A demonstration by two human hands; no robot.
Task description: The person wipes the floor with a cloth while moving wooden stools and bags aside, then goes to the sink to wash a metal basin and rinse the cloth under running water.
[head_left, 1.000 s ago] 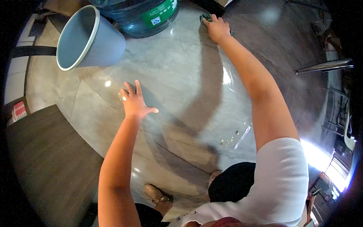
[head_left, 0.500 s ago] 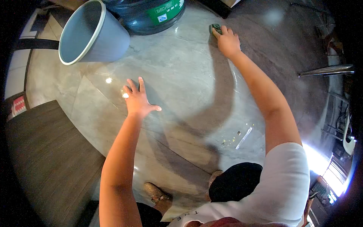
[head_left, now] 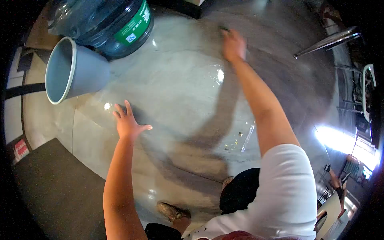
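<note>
My right hand (head_left: 234,46) is stretched far out over the grey floor (head_left: 180,84), blurred by motion. Its fingers press on a small dark green cloth (head_left: 225,29), of which only a bit shows past the fingertips. My left hand (head_left: 129,126) rests on the floor nearer to me, fingers spread and holding nothing. A grey-blue bucket (head_left: 90,72) lies tilted in view beyond that hand. Between my arms, a clear plastic strip (head_left: 248,138) lies beside several small yellowish crumbs (head_left: 232,146).
A large water jug (head_left: 108,30) with a green label stands beside the bucket. A dark wooden panel (head_left: 60,188) fills the lower left. Metal legs (head_left: 326,42) stand at the right. My shoe (head_left: 172,212) is below. A person's legs (head_left: 340,190) show at the far right.
The whole view has turned, so bucket and jug sit further left and lower. My right hand has shifted right along the floor with the cloth. My left hand stays spread.
</note>
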